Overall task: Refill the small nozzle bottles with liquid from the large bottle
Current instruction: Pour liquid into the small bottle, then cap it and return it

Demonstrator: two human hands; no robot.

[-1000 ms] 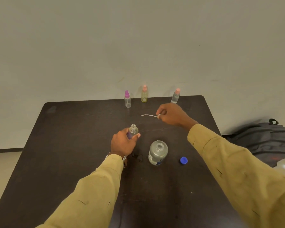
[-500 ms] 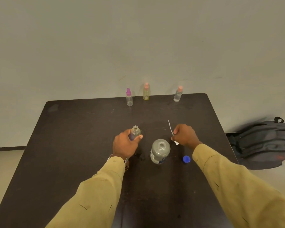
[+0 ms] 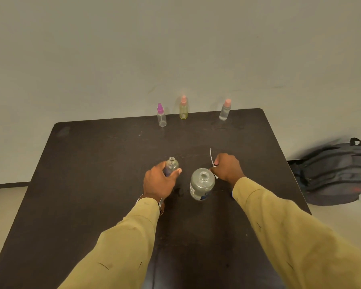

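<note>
We have the left hand (image 3: 158,182) curled round a small bottle (image 3: 171,166) that stands upright on the tabletop (image 3: 92,174), its neck uncapped. The right hand (image 3: 227,170) pinches the detached nozzle (image 3: 211,156), whose thin tube points away past the knuckles. Between the two hands stands the large bottle (image 3: 202,183), mouth open, just beside the right hand; whether the fingers touch it we cannot tell. The held bottle looks nearly empty to us, so we judge that pouring into it has not begun. Well beyond both hands three capped bottles wait at the far edge: purple-topped (image 3: 161,116), yellowish (image 3: 183,109) and clear (image 3: 225,111). We cannot read their fill levels. Pouring and recapping remain.
</note>
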